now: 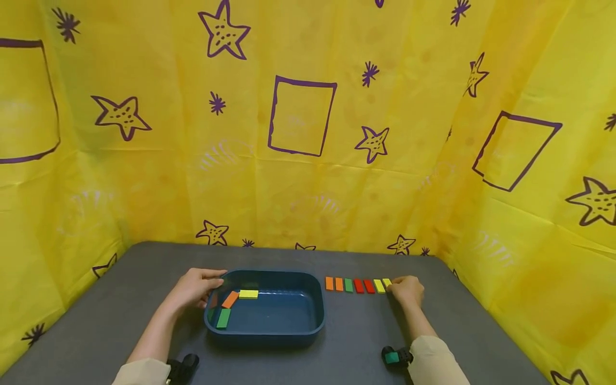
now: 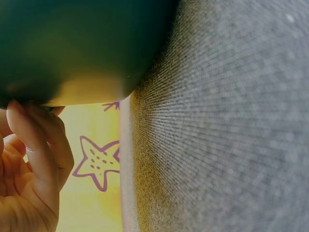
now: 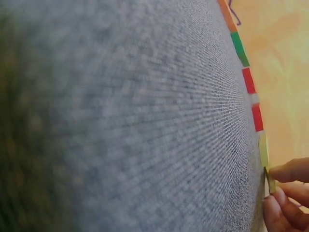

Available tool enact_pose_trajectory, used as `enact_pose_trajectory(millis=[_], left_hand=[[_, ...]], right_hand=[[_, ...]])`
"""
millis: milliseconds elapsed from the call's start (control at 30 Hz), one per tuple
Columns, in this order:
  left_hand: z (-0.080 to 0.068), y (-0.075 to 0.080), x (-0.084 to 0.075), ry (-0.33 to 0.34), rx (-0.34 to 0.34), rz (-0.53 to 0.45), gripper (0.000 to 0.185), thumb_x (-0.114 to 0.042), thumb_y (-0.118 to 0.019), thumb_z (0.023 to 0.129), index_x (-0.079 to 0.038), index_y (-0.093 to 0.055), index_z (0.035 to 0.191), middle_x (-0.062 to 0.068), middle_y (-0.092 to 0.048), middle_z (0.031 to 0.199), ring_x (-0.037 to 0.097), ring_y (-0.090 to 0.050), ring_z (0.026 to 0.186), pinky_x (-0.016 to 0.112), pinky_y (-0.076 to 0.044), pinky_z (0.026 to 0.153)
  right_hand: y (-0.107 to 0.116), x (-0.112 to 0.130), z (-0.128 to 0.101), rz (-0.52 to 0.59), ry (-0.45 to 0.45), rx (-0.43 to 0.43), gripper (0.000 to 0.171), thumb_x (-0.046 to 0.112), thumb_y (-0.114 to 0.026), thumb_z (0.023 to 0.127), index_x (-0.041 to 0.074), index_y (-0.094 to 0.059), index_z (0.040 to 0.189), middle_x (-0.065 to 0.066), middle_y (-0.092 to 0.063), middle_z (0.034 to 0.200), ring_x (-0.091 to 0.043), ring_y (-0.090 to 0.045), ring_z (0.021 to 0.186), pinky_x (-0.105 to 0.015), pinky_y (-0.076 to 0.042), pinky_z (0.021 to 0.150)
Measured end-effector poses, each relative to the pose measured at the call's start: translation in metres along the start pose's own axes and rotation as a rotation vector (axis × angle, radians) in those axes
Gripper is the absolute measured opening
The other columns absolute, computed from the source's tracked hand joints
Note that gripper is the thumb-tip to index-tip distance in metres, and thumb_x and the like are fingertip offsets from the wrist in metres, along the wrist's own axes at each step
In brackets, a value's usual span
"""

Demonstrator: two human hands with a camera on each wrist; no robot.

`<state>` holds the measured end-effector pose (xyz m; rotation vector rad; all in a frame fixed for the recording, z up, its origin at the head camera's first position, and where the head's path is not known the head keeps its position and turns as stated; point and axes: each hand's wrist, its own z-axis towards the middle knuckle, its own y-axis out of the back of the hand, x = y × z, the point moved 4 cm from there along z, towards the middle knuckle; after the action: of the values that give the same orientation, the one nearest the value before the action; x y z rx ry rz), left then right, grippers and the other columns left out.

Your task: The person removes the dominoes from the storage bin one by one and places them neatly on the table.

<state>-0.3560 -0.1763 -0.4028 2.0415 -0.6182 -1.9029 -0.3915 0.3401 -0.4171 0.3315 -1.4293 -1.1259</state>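
Yellow block (image 1: 387,283) at row end: right hand (image 1: 407,290) fingertips pinching it, placing step judged underway. Left hand (image 1: 194,289) gripping tray (image 1: 274,334) rim, steadying. Next: align, release cleanly.

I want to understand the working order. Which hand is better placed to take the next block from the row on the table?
The right hand, probably. Its fingers already pinch the yellow block at the row's right end. The left hand holds the blue tray's rim, away from the row.
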Motion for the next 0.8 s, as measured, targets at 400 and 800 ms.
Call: enact_pose_trajectory(millis=[400, 800], left_hand=[[0.0015, -0.0002, -0.0005, -0.012, -0.011, -0.008, 0.045, -0.017, -0.057, 0.098, -0.003, -0.054, 0.141, -0.003, -0.034, 0.054, 0.012, -0.034, 0.045, 0.023, -0.042, 0.048], [-0.0006, 0.0002, -0.0006, -0.005, -0.002, -0.007, 0.045, -0.017, -0.056, 0.098, -0.003, -0.054, 0.141, -0.002, -0.036, 0.055, 0.012, -0.037, 0.046, 0.024, -0.043, 0.048]], right_hand=[[-0.0009, -0.0051, 0.0016, 0.003, -0.016, 0.021, 0.034, 0.017, -0.074, 0.071, 0.000, -0.077, 0.101, -0.025, -0.070, 0.112, -0.052, -0.059, 0.105, -0.055, -0.048, 0.091], [-0.0001, -0.0055, 0.0024, -0.007, -0.004, 0.078, 0.038, 0.018, -0.076, 0.070, 0.001, -0.076, 0.103, -0.026, -0.068, 0.117, -0.053, -0.056, 0.112, -0.057, -0.044, 0.097]])
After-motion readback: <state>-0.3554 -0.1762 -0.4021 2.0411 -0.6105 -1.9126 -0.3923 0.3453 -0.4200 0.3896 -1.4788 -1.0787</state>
